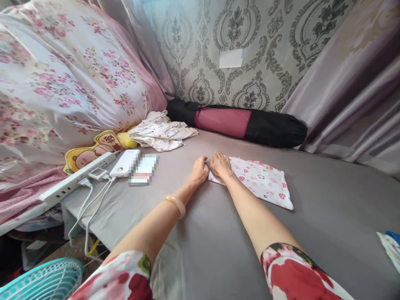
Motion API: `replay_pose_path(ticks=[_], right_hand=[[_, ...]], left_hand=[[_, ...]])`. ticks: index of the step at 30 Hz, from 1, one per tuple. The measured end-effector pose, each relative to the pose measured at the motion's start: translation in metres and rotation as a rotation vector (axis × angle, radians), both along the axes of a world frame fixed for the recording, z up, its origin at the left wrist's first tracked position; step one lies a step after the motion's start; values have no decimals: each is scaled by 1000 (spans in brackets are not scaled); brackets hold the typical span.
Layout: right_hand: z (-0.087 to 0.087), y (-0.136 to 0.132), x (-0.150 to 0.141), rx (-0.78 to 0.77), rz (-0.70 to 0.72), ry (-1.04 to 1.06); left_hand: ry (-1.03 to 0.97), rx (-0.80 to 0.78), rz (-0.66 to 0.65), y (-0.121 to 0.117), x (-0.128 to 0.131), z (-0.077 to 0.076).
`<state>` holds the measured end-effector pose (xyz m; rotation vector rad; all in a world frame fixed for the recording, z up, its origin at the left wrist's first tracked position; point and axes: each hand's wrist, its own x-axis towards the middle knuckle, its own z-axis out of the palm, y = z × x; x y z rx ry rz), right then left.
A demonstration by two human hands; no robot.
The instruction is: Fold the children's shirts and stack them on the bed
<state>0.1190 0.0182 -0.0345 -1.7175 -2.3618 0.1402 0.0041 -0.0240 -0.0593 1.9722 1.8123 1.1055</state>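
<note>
A white cloth (259,179) with a pink and red print lies flat, folded into a rough rectangle, on the grey sheet. At its left edge my left hand (200,170) is closed, fingers curled in against the cloth's end; the fingertips are partly hidden. Just to the right, my right hand (220,166) rests palm down on the left part of the cloth with its fingers stretched out. A pale bangle (175,205) circles my left wrist side of the forearm.
Left on the grey sheet (328,233) are a crumpled white cloth (164,131), a blurred phone (143,169), a white power bank (124,163) and a power strip (78,177) with cables. A black and maroon roll (237,123) lies along the wall. A turquoise basket (43,279) stands below the edge.
</note>
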Motion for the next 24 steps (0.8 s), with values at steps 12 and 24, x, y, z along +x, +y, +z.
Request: replay_pose_path(ticks=[12,24], right_hand=[[4,-26,13,54,47,57],[-1,-48,12,-46,53,50]], left_hand=[[-7,1,-22,-2,0,4],[113,-28,-72,-10,4,10]])
